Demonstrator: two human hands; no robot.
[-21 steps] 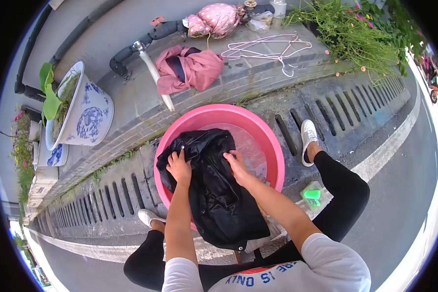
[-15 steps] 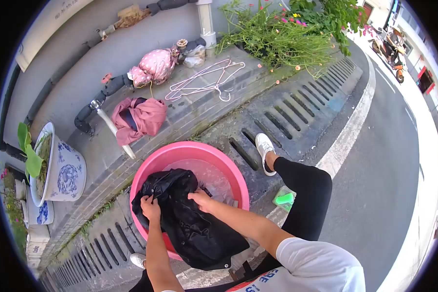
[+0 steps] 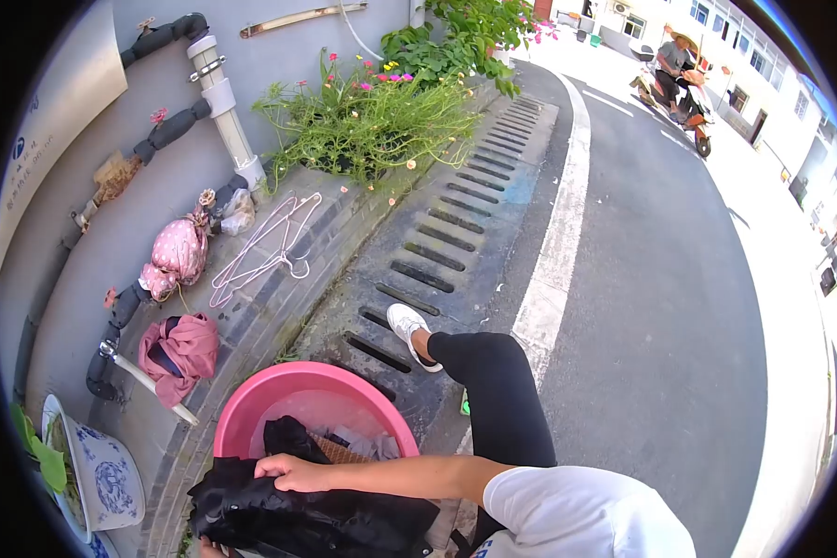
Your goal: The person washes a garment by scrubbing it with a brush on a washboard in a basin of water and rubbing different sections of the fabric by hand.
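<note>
A wet black jacket (image 3: 325,521) lies bunched over the near side of the pink basin (image 3: 312,374), spilling past its left rim. My right hand (image 3: 290,472) is closed on the jacket's upper edge, fingers curled into the cloth. At the bottom edge of the view, my left hand (image 3: 211,549) pinches the jacket's lower left side; most of that hand is cut off. Inside the basin are cloudy water, a brown ribbed board (image 3: 339,450) partly covered by the jacket, and some greyish cloth (image 3: 372,443).
Pink hangers (image 3: 265,249) and a pink cloth (image 3: 184,353) lie on the raised ledge by the wall pipes. A blue-and-white flowerpot (image 3: 107,479) stands left. A drain grate (image 3: 428,251) runs beyond the basin. A person rides a scooter (image 3: 688,98) on the road.
My view has swung right and up, so the basin sits lower left. The jacket has shifted toward me, uncovering the ribbed board. The scooter and rider have come closer.
</note>
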